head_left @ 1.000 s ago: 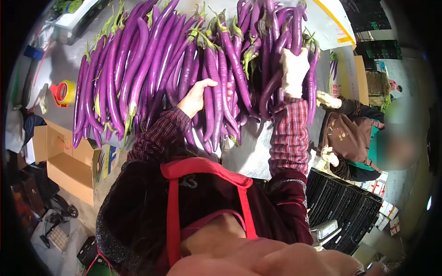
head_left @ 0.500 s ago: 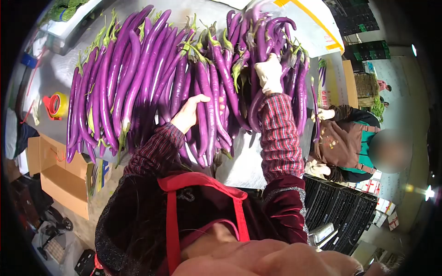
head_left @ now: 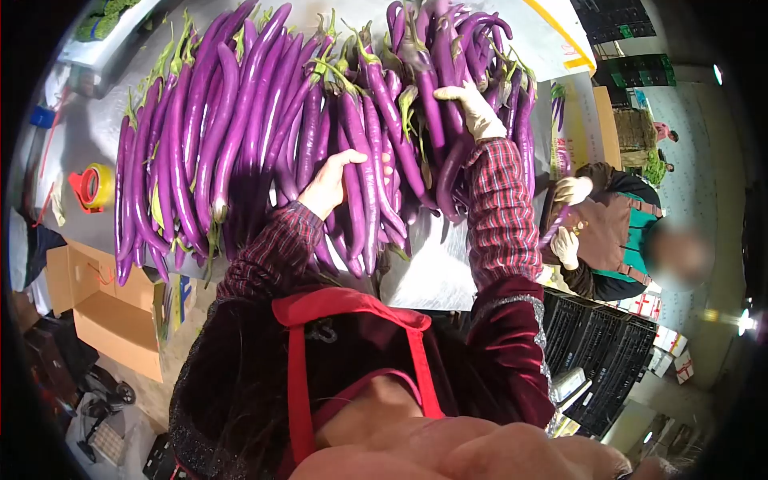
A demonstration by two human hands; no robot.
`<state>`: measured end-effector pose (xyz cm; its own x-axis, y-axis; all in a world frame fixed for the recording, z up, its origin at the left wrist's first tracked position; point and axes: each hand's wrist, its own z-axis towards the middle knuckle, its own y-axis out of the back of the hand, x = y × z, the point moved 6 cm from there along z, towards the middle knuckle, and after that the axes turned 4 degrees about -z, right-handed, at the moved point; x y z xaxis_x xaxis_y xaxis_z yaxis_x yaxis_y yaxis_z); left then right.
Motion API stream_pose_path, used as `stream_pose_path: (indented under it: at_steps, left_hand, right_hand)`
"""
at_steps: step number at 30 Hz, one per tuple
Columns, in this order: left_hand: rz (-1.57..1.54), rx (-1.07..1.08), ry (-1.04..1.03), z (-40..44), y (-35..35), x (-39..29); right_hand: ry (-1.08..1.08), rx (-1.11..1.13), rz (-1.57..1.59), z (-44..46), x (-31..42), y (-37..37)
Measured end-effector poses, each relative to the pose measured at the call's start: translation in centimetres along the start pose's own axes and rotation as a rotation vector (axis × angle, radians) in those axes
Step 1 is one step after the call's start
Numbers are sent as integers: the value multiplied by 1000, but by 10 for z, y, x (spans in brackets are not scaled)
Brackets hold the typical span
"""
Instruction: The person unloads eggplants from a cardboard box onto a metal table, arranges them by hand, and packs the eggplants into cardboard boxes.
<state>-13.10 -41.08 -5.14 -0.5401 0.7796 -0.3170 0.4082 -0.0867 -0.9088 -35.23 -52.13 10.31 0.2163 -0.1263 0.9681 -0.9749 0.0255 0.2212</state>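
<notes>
Long purple eggplants lie side by side in a wide heap, green stem ends mostly toward the far side. My bare left hand is wrapped around a few eggplants near the middle, its thumb on top and fingertips showing past them. In a white glove, my right hand grips eggplants on the right of the heap. Its thumb reaches left across them, while its other fingers are largely hidden.
Yellow tape in a red dispenser sits left of the heap. An open cardboard box stands lower left. On the right, a co-worker in a brown apron holds an eggplant with gloved hands. Black crates are stacked at lower right.
My right hand has turned, its thumb now stretched left over the eggplants, and eggplants under it have shifted. My left hand keeps its hold. The co-worker's hands have come closer together.
</notes>
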Motion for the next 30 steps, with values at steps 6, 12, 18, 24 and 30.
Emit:
stream_pose_path:
  at_steps: [6, 12, 18, 24, 30]
  left_hand:
    - [-92, -15, 89, -21, -31, -13]
    - [6, 18, 36, -25, -38, -17]
    - [66, 36, -105, -14, -4, -11]
    - [229, 143, -293, -68, -99, -39]
    - [199, 182, -186, -65, -100, -49]
  right_hand:
    - [-127, 103, 68, -26, 13, -14]
    - [46, -121, -334, -29, 14, -4]
    - [140, -196, 185, -67, 100, 37]
    - [415, -316, 290, -89, 155, 71]
    - [479, 225, 915, -125, 237, 15]
